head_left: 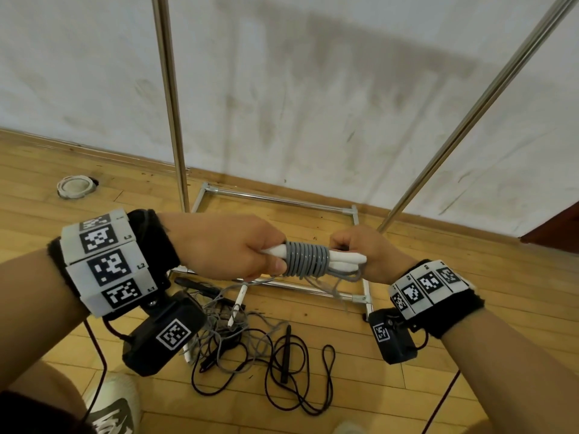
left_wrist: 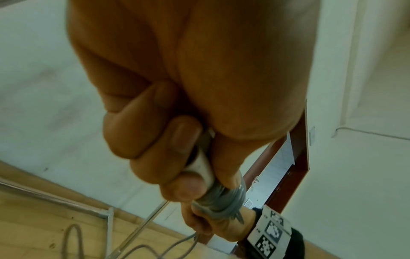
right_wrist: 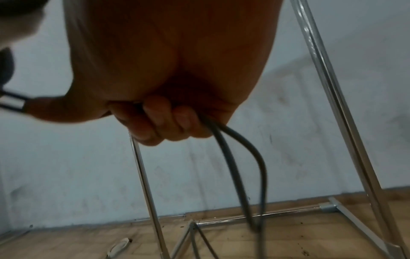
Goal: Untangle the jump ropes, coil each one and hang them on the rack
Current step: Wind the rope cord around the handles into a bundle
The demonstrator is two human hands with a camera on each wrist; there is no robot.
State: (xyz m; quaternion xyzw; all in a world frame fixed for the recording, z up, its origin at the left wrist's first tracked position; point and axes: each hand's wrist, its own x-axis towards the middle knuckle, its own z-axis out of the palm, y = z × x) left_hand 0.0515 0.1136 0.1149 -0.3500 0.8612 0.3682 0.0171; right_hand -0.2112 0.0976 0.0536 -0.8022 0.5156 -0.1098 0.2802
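Note:
A grey jump rope [head_left: 305, 259] is wound in tight turns round its two white handles [head_left: 346, 260], held level in front of me. My left hand [head_left: 238, 250] grips the left end of the handles [left_wrist: 203, 164] beside the coil [left_wrist: 224, 201]. My right hand [head_left: 360, 249] grips the right end, and a loose grey loop [right_wrist: 241, 157] hangs from its curled fingers [right_wrist: 155, 121]. On the floor below lies a tangle of grey rope [head_left: 219, 327] and black rope [head_left: 282, 371] with black handles [head_left: 286, 352] and white handles [head_left: 236, 305]. The metal rack [head_left: 170, 98] stands just behind.
The rack's base frame [head_left: 282, 200] lies on the wooden floor against a stained white wall. Its right upright [head_left: 470, 114] slants up to the right. A white round object [head_left: 75, 186] lies on the floor at the left. My shoe [head_left: 116, 405] is at the bottom left.

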